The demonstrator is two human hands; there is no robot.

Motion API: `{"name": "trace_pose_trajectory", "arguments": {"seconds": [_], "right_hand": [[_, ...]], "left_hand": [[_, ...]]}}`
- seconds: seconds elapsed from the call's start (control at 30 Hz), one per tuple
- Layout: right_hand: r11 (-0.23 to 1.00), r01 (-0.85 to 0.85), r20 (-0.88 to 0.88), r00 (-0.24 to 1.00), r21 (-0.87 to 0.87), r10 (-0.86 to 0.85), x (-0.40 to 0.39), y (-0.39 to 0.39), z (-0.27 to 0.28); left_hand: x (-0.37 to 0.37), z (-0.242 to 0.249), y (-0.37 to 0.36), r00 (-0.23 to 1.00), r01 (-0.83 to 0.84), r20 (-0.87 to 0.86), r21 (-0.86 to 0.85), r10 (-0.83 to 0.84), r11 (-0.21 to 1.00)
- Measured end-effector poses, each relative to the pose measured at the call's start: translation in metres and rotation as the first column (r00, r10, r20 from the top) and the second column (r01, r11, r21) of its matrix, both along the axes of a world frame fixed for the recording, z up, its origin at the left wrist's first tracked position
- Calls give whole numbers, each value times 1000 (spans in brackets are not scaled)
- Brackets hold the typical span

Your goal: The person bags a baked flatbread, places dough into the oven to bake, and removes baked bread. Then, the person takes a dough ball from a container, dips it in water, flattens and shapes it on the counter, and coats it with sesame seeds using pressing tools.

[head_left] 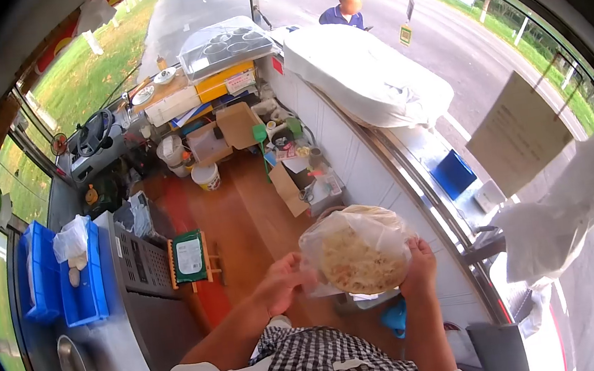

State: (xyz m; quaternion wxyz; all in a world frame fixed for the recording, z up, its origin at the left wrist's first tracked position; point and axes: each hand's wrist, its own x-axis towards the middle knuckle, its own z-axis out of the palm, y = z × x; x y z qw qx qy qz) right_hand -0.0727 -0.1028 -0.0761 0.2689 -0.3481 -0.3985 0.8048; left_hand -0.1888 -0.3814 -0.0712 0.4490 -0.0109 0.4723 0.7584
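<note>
A round, flat, pale food item [363, 259] sits inside a thin clear plastic bag [313, 247], held in front of my checked apron [328, 365]. My left hand [284, 276] closes on the bag's left edge. At the right edge, my right hand [418, 263] grips the bag beside the food, fingers partly hidden behind it. The food looks browned in patches, and the plastic is bunched along its upper side.
Blue crates [84, 288] and a metal bowl [78, 364] stand at left. A small wooden stool [210, 264] and open cardboard boxes [286, 187] are on the floor ahead. White bags [558, 203] hang at right. A person [343, 10] is outside beyond the white-covered counter [364, 71].
</note>
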Motion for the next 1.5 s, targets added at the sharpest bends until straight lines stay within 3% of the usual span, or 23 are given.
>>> {"name": "trace_pose_trajectory", "arguments": {"seconds": [0.07, 0.17, 0.27, 0.37, 0.47, 0.57, 0.6, 0.67, 0.73, 0.77, 0.87, 0.9, 0.97, 1.03, 1.1, 1.17, 1.23, 1.33, 1.4, 1.5], "right_hand": [[999, -30, -12, 999, 24, 30, -33, -20, -23], [995, -78, 1, 997, 63, 78, -79, -58, -38], [990, -115, -14, 993, 85, 117, -133, -103, -33], [977, -158, -15, 987, 140, 162, -170, -139, -31], [945, -205, 52, 979, 256, 198, -194, -157, -36], [892, -237, 157, 969, 386, 190, -213, -162, -36], [870, -244, 181, 967, 428, 182, -217, -162, -38], [916, -234, 150, 969, 327, 194, -228, -154, -45], [950, -222, 114, 973, 220, 202, -239, -141, -56], [960, -267, 84, 962, 80, 260, -251, -123, -65], [915, -358, 127, 915, -186, 383, -276, -95, -56], [917, -372, 162, 905, -145, 393, -285, -84, -74], [921, -341, 272, 919, 187, 285, -303, -72, -94], [824, -312, 277, 940, 472, 198, -324, -59, -83], [747, -383, 243, 924, 543, 297, -344, -46, -48], [594, -460, 257, 881, 661, 397, -365, -31, -10], [515, -488, 219, 840, 705, 497, -379, -29, 8], [340, -553, 306, 768, 761, 563, -405, -23, 42], [243, -658, 447, 693, 713, 567, -422, -21, 60], [143, -677, 502, 655, 722, 565, -445, -15, 63]], "left_hand": [[-37, -3, -20, 982, -147, -118, 42, 151, 988], [-89, 18, -46, 936, -223, -253, 105, 243, 969], [-130, 24, -54, 889, -81, -457, -71, 40, 994], [-152, 42, -49, 776, 27, -585, -344, -237, 938], [-178, 31, -43, 626, -104, -732, -419, -268, 902], [-208, 6, -39, 396, -236, -848, -463, -351, 854], [-218, -10, -37, 420, -270, -866, -403, -270, 874], [-238, -35, -31, 455, -337, -884, -284, -109, 898], [-263, -16, -31, 732, -277, -671, -130, 121, 952], [-285, -5, -25, 833, -269, -512, -44, 209, 962], [-323, 26, -12, 817, -258, -536, -11, 212, 966], [-336, 23, -7, 818, -207, -542, 31, 191, 978], [-349, 38, 12, 805, -180, -574, 6, 151, 984], [-361, 45, 32, 751, -157, -657, -77, 68, 985], [-376, 48, 45, 636, -153, -767, -230, -82, 961], [-390, 49, 59, 546, -129, -831, -207, -105, 970], [-392, 48, 65, 500, -102, -861, -163, -91, 981], [-402, 59, 81, 281, -145, -935, -262, -214, 954], [-410, 66, 87, 260, -95, -927, -302, -270, 948], [-427, 68, 90, 280, -16, -888, -384, -364, 923]]}}
